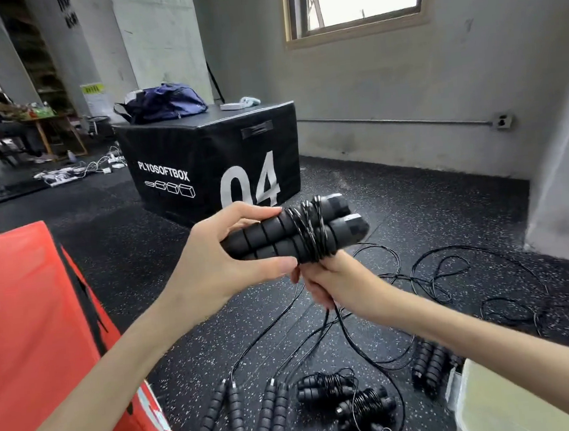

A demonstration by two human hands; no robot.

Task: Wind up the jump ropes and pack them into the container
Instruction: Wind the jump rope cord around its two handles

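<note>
My left hand [218,259] grips two black foam jump-rope handles [274,236] held side by side, with thin black cord wound around their middle [310,233]. Just below them, my right hand [330,283] pinches the loose cord, which trails down to the floor. On the floor lie two wound-up ropes [325,385] [367,405], several unwound handle pairs [221,413] [273,412] [430,367], and loops of loose cord [453,276]. A pale translucent container [499,402] shows at the bottom right corner.
A red padded box [38,322] stands close at my left. A black plyo soft box [209,153] marked 04 stands ahead with a blue bag [163,102] on top. Grey walls close the right side. Cables and chargers [76,170] lie on the far left floor.
</note>
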